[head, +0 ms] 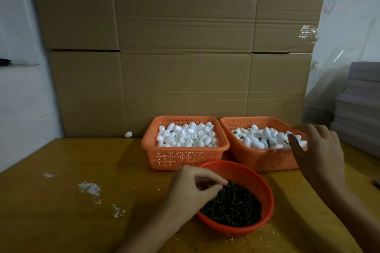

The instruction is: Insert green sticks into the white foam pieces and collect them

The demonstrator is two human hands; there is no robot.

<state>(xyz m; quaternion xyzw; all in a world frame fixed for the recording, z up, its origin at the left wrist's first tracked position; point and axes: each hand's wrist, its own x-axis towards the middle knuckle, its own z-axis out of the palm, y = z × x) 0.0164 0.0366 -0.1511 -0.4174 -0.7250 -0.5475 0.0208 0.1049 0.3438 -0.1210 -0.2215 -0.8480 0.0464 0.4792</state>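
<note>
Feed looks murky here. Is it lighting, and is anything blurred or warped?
Head view: dim overall, green sticks read nearly black in the red bowl; right hand slightly motion-blurred over the right basket; left hand sharper; wide-angle bends the cardboard edges.

cam=head, one wide-angle view | seat=above the red bowl [249,172] of green sticks [234,205], on its near side, close | aim=forward and down across the tabletop [61,201] | reach=bowl nearest; cardboard sheet [181,47] standing well behind the bowl fills the upper field
</note>
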